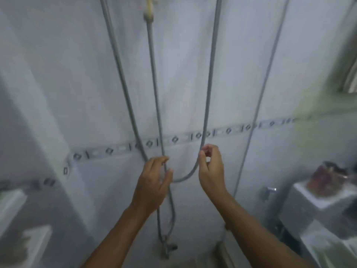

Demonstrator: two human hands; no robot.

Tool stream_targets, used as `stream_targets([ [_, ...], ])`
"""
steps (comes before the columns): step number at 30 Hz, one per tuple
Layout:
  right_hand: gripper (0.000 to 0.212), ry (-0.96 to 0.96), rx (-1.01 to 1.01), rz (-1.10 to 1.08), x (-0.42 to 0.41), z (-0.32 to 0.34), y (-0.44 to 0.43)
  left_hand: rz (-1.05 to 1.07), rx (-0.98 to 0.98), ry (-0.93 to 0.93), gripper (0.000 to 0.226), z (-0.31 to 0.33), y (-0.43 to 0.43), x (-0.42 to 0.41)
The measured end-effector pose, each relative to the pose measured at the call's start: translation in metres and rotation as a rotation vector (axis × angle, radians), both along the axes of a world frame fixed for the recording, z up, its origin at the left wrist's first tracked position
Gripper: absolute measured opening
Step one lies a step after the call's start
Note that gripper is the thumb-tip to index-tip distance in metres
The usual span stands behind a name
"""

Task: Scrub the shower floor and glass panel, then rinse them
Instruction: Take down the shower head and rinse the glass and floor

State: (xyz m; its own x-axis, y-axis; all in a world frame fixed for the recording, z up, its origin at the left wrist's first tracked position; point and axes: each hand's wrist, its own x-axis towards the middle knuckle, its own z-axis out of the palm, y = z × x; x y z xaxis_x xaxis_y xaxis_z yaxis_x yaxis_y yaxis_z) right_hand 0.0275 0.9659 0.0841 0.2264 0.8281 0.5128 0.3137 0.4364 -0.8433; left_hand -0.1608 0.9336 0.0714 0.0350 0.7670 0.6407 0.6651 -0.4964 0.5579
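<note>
Grey shower hoses (209,84) hang down the white tiled wall (77,74) and form a loop at hand height. My right hand (211,171) pinches the right side of the loop between thumb and forefinger. My left hand (154,182) is at the left side, fingers spread, with a hose (154,78) running between thumb and fingers in no firm grip. A thin slanted line looks like the edge of the glass panel (257,113). The view is blurred and the shower floor is hard to make out.
A valve fitting (167,248) sits low on the wall where the hoses end. A yellowish fitting (148,13) is on the rail at the top. Right of the panel stands a white fixture (309,202) with a reddish object (324,178) on it. White shelves (11,206) are at the left.
</note>
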Motion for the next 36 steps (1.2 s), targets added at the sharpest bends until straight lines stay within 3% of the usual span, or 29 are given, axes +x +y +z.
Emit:
stream_targets([
  [4, 0.006, 0.025, 0.202, -0.029, 0.033, 0.147, 0.034, -0.038, 0.182, 0.038, 0.033, 0.113, 0.046, 0.043],
  [10, 0.017, 0.011, 0.415, -0.028, 0.065, 0.32, 0.089, 0.071, 0.255, 0.019, 0.034, 0.244, 0.129, 0.115],
  [17, 0.048, 0.034, 0.458, 0.006, 0.067, 0.446, 0.138, 0.25, 0.244, 0.098, 0.037, 0.322, 0.206, 0.145],
  [20, 0.052, 0.014, 0.45, 0.024, 0.065, 0.478, 0.152, 0.275, 0.236, 0.226, 0.044, 0.333, 0.22, 0.15],
  [24, 0.022, -0.013, 0.47, 0.015, 0.06, 0.497, 0.16, 0.235, 0.201, 0.358, 0.037, 0.341, 0.224, 0.155],
  [27, 0.019, 0.006, 0.486, -0.009, 0.059, 0.501, 0.163, 0.207, 0.145, 0.412, 0.036, 0.341, 0.223, 0.152],
  [32, 0.023, 0.054, 0.459, -0.004, 0.058, 0.506, 0.157, 0.116, 0.067, 0.234, 0.032, 0.347, 0.214, 0.151],
  [36, 0.027, 0.109, 0.571, -0.008, 0.058, 0.524, 0.138, -0.05, 0.06, 0.013, 0.025, 0.367, 0.193, 0.149],
])
